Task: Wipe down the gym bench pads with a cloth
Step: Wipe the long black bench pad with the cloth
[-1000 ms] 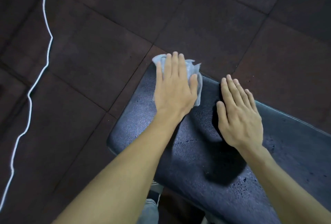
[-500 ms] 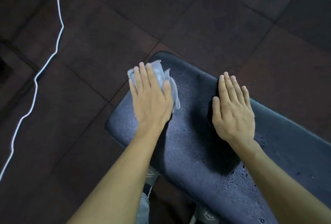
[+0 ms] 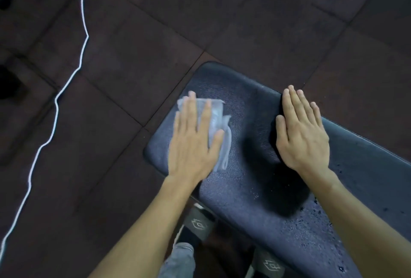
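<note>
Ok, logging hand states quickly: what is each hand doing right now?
Left hand: open, flat, pressing the cloth on the bench pad.
Right hand: open, flat on the pad, empty.

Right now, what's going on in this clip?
A person is wiping a dark gym bench pad with a pale cloth. The left hand presses the cloth flat near the pad's rounded end, and looks blurred. The right hand lies flat and empty on the pad beside it, at the far edge. Droplets dot the pad closer to the person. A white cord runs across the dark floor tiles to the left.
</note>
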Available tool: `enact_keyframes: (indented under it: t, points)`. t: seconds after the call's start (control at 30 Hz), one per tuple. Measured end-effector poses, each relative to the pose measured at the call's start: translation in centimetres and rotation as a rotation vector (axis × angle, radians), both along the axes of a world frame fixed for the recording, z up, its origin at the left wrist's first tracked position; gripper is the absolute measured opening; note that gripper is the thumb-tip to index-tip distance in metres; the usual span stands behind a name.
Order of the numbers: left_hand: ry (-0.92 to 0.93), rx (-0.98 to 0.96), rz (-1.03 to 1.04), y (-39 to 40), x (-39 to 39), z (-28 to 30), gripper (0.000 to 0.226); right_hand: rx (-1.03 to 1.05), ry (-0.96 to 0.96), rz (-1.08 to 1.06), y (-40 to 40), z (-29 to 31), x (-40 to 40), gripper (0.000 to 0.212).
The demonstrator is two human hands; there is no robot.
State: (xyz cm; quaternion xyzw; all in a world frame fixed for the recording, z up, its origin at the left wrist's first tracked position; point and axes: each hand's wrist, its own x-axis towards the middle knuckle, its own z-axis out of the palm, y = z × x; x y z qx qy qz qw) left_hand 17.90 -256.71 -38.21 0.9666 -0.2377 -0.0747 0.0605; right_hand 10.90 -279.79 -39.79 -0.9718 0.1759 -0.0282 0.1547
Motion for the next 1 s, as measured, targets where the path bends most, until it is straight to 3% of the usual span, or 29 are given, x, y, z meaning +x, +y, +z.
enact_keyframes:
  t: [0.07, 0.13, 0.23, 0.37, 0.57, 0.67, 0.73, 0.8, 0.9, 1.0]
  points:
    - [-0.052, 0.019, 0.157, -1.3, 2.4, -0.2, 0.068, -0.006, 0.007, -0.011, 0.0, 0.0, 0.0, 0.058]
    - [-0.097, 0.051, 0.161, -3.8, 4.9, -0.5, 0.067, 0.022, 0.009, -0.024, -0.1, -0.1, 0.0, 0.058]
    - [-0.128, 0.063, -0.021, -7.6, 6.7, -0.7, 0.068, 0.134, -0.043, -0.045, -0.8, 0.2, -0.3, 0.058]
    - [-0.119, 0.028, -0.25, -11.1, 5.5, -0.9, 0.068, 0.055, -0.024, -0.144, -2.0, 0.5, -2.8, 0.056]
    - [-0.019, 0.021, -0.619, -7.1, -0.8, 0.2, 0.071, 0.116, 0.006, -0.104, -2.7, 0.5, -4.1, 0.057]
    - [0.005, 0.027, -0.455, -5.5, -0.2, -0.1, 0.073, 0.118, -0.017, -0.16, -2.9, 1.2, -5.5, 0.056]
    - [-0.042, 0.036, -0.2, -7.6, 0.8, -0.2, 0.072, 0.082, -0.004, -0.213, -3.5, 1.1, -7.6, 0.056]
    - [-0.102, 0.054, -0.1, -11.4, 1.1, -0.3, 0.07, 0.07, 0.005, -0.266, -4.3, 0.8, -9.6, 0.056]
    - [-0.074, 0.041, -0.29, -15.9, 0.7, -0.3, 0.069, 0.044, 0.004, -0.255, -4.9, 0.2, -10.9, 0.056]
    - [-0.106, 0.035, -0.539, -15.5, -1.5, -0.2, 0.068, 0.022, 0.002, -0.26, -4.4, 0.0, -10.7, 0.056]
